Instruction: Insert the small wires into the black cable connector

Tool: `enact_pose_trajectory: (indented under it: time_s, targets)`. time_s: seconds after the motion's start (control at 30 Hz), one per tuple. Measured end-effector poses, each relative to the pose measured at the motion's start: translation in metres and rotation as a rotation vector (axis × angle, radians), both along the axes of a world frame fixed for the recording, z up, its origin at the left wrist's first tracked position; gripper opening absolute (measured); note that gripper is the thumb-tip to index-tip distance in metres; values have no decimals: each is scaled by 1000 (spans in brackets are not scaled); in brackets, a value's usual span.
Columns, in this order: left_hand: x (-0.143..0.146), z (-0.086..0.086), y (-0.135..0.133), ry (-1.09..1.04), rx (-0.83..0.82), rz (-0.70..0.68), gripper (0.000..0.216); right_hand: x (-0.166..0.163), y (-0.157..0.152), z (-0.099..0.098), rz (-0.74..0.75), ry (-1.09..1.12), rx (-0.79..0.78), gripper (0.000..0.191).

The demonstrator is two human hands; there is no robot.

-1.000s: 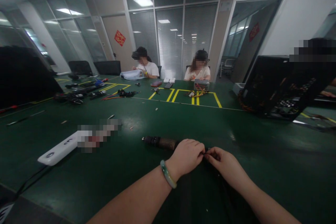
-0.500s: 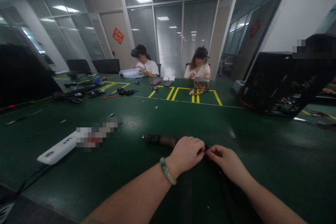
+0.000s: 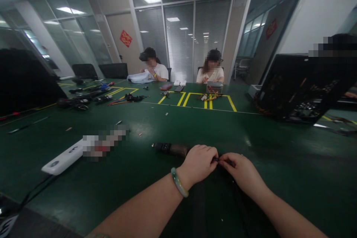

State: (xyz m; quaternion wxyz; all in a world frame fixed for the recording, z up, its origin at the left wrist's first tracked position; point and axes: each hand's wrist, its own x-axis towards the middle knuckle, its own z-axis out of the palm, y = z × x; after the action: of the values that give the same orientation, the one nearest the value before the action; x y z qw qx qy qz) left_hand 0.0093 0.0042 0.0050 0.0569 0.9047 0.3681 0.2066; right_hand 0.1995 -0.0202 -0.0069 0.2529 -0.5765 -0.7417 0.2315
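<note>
Before me on the green table lies a long dark rod-like piece (image 3: 178,151), with a brown grip section and a black ringed end tipped in metal on the left. My left hand (image 3: 199,160), a green bangle on its wrist, closes over its right part. Beside it my right hand (image 3: 241,171) is closed in a pinch, thumb and forefinger almost touching the left fingertips. A tiny shiny bit shows between the two hands, too small to name. Dark material runs under the right hand toward me.
A white power strip (image 3: 65,156) with its cable lies left, partly blurred out. A black computer case (image 3: 290,89) stands at the right, a dark panel (image 3: 25,81) at the left. Cables and black parts (image 3: 131,97) lie farther back. Two people sit across the table (image 3: 156,126).
The hands stay nearly in place, with only slight finger movement at the pinch. The whole view has shifted a little.
</note>
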Motion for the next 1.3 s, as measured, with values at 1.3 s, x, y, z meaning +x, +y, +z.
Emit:
enact_pose_trajectory:
  time_s: [1.3]
  targets:
    - [0,3,2,10,12,16,14,4,7,-7,-21,217,-151,24]
